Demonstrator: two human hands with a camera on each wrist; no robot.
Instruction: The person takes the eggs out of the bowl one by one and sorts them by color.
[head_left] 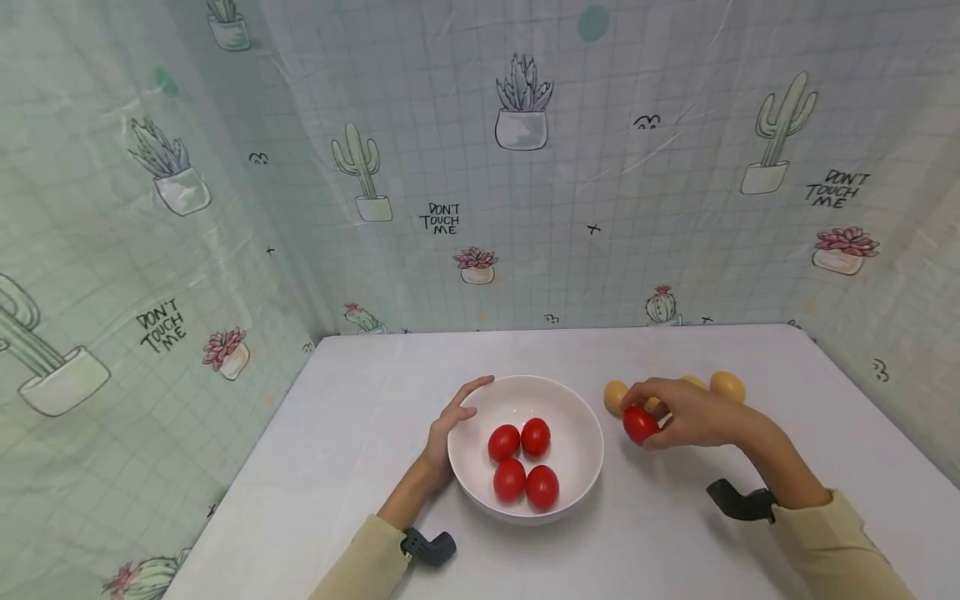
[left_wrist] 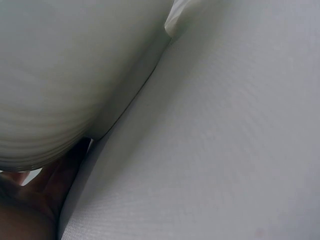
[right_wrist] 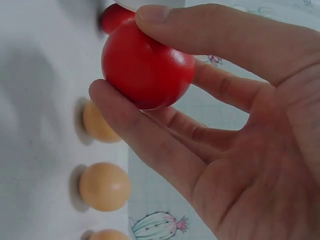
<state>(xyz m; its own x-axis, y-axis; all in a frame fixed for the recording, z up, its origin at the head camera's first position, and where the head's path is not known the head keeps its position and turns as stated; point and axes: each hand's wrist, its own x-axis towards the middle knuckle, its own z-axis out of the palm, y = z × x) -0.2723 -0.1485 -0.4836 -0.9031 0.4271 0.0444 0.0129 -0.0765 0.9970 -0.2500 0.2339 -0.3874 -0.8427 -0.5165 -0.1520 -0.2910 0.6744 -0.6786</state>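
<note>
A white bowl [head_left: 581,408] with several red balls [head_left: 510,480] in it stands mid-table. At its left side, my left hand [head_left: 445,433] holds it, thumb over the rim and fingers along the outer wall. In the left wrist view, part of that hand [left_wrist: 42,192] shows dark beside the bowl's curved side [left_wrist: 60,80]. To the right of the bowl, my right hand [head_left: 690,412] pinches one glossy red ball [right_wrist: 147,65] between thumb and fingertips. Another red ball [right_wrist: 114,19] shows behind it in the right wrist view, partly hidden.
Several yellow balls [head_left: 727,386] lie behind and beside my right hand, some partly covered by it. The white table [head_left: 360,400] meets a cactus-printed cloth [head_left: 420,275] at its back and sides. Each wrist wears a dark mount [head_left: 429,547].
</note>
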